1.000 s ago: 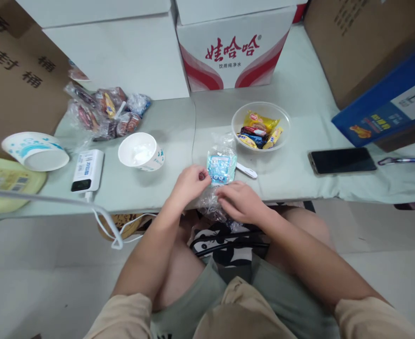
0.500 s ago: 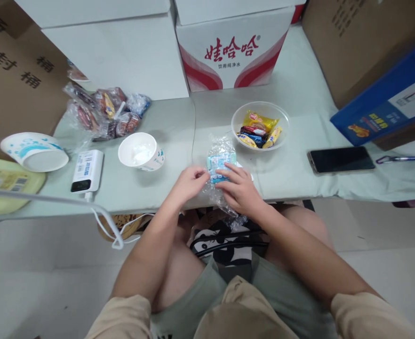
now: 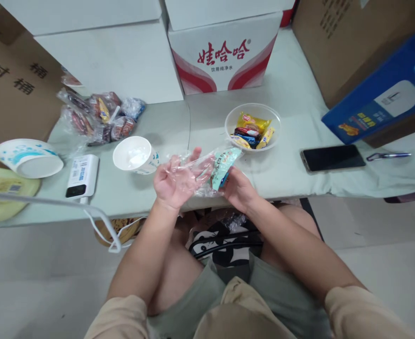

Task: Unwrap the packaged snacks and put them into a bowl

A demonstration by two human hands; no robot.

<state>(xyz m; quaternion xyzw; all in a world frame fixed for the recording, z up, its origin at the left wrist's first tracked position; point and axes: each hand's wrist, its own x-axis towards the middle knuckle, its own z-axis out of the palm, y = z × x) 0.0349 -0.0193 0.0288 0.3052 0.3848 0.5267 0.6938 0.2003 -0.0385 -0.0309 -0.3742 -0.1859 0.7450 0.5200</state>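
Left hand (image 3: 176, 184) spread against clear film (image 3: 204, 165), right hand (image 3: 240, 189) seemingly pinched on teal packet (image 3: 223, 165)

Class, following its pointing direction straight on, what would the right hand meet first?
The right hand would first meet the pale-green printed packet it touches, then probably the clear plastic film; depth is unclear.

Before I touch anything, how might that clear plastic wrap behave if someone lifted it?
The clear plastic wrap is probably floppy, since it lies creased across the left hand. It is likely very light, looking thin enough that the hand shows through.
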